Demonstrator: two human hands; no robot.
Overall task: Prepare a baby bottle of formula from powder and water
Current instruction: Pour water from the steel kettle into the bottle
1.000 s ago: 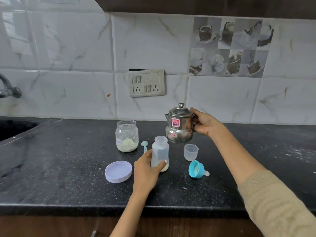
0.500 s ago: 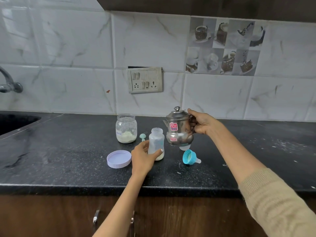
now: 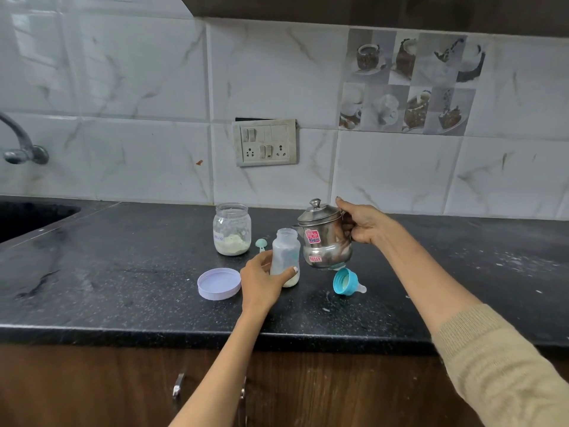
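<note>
— How much room is there on the bench (image 3: 92, 272)?

— Plenty: the black top runs bare to the left as far as the sink (image 3: 27, 217), and to the right too. Everything sits well back from the front edge.

— And the hands?

— The left hand (image 3: 261, 283) is curled round the lower half of the baby bottle (image 3: 285, 257), which stands upright and uncapped, with pale powder in its bottom. The right hand (image 3: 363, 224) grips the handle of the steel kettle (image 3: 323, 238), held off the bench and tipped slightly, spout just beside the bottle's mouth (lid on).

— What crowds them?

— The powder jar (image 3: 232, 229) and a teal scoop (image 3: 261, 244) stand just behind the bottle, the lilac jar lid (image 3: 219, 284) to its left. The teal teat ring (image 3: 346, 282) lies on its side below the kettle.
</note>
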